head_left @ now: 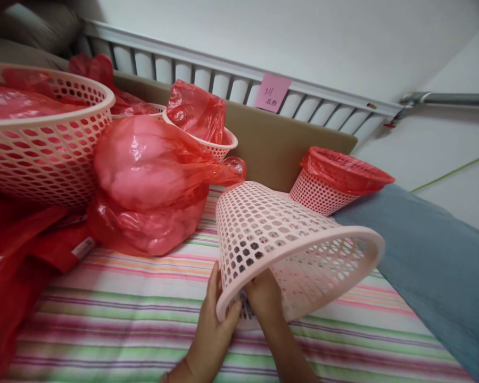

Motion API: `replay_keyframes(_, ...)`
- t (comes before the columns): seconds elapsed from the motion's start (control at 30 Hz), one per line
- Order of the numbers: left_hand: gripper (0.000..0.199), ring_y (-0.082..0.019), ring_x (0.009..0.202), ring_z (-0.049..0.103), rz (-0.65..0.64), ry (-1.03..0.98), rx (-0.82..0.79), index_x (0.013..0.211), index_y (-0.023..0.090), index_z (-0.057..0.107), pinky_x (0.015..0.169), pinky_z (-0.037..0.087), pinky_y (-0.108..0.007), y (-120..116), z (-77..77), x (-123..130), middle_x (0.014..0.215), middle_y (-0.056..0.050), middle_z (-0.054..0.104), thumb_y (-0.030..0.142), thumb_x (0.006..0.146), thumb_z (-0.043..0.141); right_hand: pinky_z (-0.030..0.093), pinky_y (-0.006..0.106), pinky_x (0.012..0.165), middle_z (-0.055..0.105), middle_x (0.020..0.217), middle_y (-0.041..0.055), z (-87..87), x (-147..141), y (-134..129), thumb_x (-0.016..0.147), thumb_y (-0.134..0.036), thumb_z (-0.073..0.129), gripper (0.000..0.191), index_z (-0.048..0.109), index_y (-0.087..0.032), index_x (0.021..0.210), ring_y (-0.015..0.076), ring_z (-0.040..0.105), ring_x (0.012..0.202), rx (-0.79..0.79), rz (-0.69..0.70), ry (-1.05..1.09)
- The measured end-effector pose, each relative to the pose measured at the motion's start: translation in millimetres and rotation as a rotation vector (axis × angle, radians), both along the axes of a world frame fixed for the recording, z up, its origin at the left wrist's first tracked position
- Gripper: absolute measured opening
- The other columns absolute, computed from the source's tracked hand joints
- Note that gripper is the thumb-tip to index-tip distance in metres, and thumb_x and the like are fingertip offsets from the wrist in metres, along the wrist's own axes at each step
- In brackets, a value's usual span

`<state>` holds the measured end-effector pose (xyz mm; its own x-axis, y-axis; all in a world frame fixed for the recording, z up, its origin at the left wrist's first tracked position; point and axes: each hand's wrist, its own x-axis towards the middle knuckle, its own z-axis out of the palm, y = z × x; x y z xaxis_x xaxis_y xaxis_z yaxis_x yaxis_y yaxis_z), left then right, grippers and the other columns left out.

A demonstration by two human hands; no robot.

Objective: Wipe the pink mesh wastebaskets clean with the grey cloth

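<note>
A pale pink perforated plastic basket (269, 218) lies tipped on its side on the striped cloth, its mouth facing me. My left hand (219, 311) grips the rim at the lower left, thumb inside and fingers along the outer wall. Through that mouth reaches my right hand (265, 295), its fingers curled and mostly hidden against the inner left wall. Something dark and patterned (246, 307) shows beside it, too little to name. Dark patches also appear through the holes on that side.
A stuffed red plastic bag (147, 183) sits left of the basket, beside a large pink basket (43, 154). A small bag-lined basket (323, 181) leans at the right near blue fabric (419, 255). Behind runs a white railing (223, 66) with a pink note (273, 92).
</note>
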<state>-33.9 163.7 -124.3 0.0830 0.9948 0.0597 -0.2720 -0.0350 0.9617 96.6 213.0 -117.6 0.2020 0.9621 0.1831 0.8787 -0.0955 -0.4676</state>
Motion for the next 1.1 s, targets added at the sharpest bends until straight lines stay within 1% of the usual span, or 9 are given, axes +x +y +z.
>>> replay_keyframes(0.13, 0.067, -0.027, 0.129, 0.037, 0.042, 0.088, 0.029, 0.141, 0.021, 0.029, 0.11, 0.028, -0.041, 3.4, 5.9, -10.4, 0.14, -0.007, 0.043, 0.022, 0.08, 0.057, 0.042, 0.032, 0.082, 0.061, 0.104, 0.0101, 0.5, -0.5, 1.5, 0.08, -0.028, 0.047, 0.035, 0.055, -0.018, 0.113, 0.0242, 0.055, 0.101, -0.054, -0.014, -0.017)
replay_keyframes(0.3, 0.062, -0.027, 0.126, 0.041, 0.054, 0.064, -0.022, 0.141, 0.019, 0.031, 0.109, 0.03, -0.041, 0.5, -3.3, -6.9, 0.131, -0.008, 0.053, 0.022, 0.082, 0.052, 0.042, 0.036, 0.084, 0.061, 0.106, 0.011, -3.0, -3.0, 0.4, 0.08, -0.031, 0.046, 0.038, 0.053, -0.017, 0.115, 0.027, 0.055, 0.103, -0.074, -0.022, 0.008)
replay_keyframes(0.4, 0.058, -0.026, 0.126, 0.042, 0.043, 0.028, -0.036, 0.14, 0.016, 0.032, 0.109, 0.029, -0.04, -2.0, -7.9, -3.0, 0.13, -0.01, 0.054, 0.026, 0.085, 0.049, 0.041, 0.037, 0.088, 0.06, 0.109, 0.011, -6.6, -7.5, -1.7, 0.078, -0.03, 0.048, 0.043, 0.051, -0.016, 0.119, 0.0263, 0.053, 0.106, -0.034, 0.03, 0.086)
replay_keyframes(0.53, 0.05, -0.026, 0.129, 0.038, 0.043, -0.005, -0.062, 0.133, 0.016, 0.043, 0.112, 0.022, -0.039, -4.7, -15.8, 6.3, 0.134, -0.01, 0.05, 0.032, 0.086, 0.048, 0.041, 0.034, 0.09, 0.061, 0.109, 0.0088, -9.2, -13.2, -4.8, 0.076, -0.028, 0.05, 0.04, 0.053, -0.017, 0.115, 0.0233, 0.054, 0.106, 0.052, 0.118, 0.241)
replay_keyframes(0.6, 0.049, -0.026, 0.131, 0.035, 0.029, -0.037, -0.07, 0.13, 0.016, 0.047, 0.113, 0.019, -0.039, -5.5, -19.5, 11.6, 0.137, -0.01, 0.047, 0.033, 0.084, 0.051, 0.04, 0.034, 0.091, 0.061, 0.109, 0.0084, -8.3, -12.8, -5.0, 0.075, -0.028, 0.05, 0.041, 0.053, -0.018, 0.115, 0.0232, 0.053, 0.107, 0.075, 0.148, 0.245)
replay_keyframes(0.73, 0.059, -0.026, 0.131, 0.035, -0.042, -0.077, -0.05, 0.137, 0.018, 0.037, 0.113, 0.02, -0.041, -4.9, -15.4, 12.3, 0.14, -0.01, 0.042, 0.033, 0.083, 0.055, 0.04, 0.036, 0.091, 0.06, 0.108, 0.0093, -4.1, -6.2, -3.3, 0.077, -0.027, 0.046, 0.039, 0.054, -0.019, 0.115, 0.0246, 0.053, 0.107, 0.02, 0.078, 0.121)
replay_keyframes(0.87, 0.069, -0.025, 0.134, 0.028, 0.056, 0.006, 0.026, 0.143, 0.021, 0.023, 0.112, 0.022, -0.04, -0.2, -2.4, 0.6, 0.147, -0.009, 0.03, 0.029, 0.083, 0.056, 0.041, 0.035, 0.087, 0.06, 0.107, 0.0101, -3.0, -1.6, -1.8, 0.078, -0.026, 0.046, 0.04, 0.053, -0.018, 0.117, 0.0251, 0.053, 0.105, -0.017, 0.027, 0.019)
replay_keyframes(1.0, 0.066, -0.026, 0.134, 0.029, 0.054, 0.084, 0.066, 0.142, 0.019, 0.025, 0.112, 0.023, -0.04, 2.6, -0.2, -5.5, 0.146, -0.009, 0.032, 0.023, 0.083, 0.053, 0.043, 0.034, 0.082, 0.062, 0.105, 0.0099, -4.5, -1.6, -0.4, 0.079, -0.027, 0.046, 0.039, 0.054, -0.019, 0.116, 0.0257, 0.055, 0.102, -0.032, 0.017, -0.003)
replay_keyframes(1.1, 0.063, -0.026, 0.13, 0.036, 0.06, 0.072, 0.003, 0.142, 0.018, 0.025, 0.111, 0.026, -0.041, 2.0, -3.0, -4.3, 0.142, -0.009, 0.039, 0.023, 0.084, 0.048, 0.043, 0.036, 0.081, 0.062, 0.103, 0.0106, -6.1, -2.9, 0.3, 0.078, -0.03, 0.047, 0.038, 0.054, -0.017, 0.114, 0.0275, 0.056, 0.1, -0.058, -0.03, 0.035)
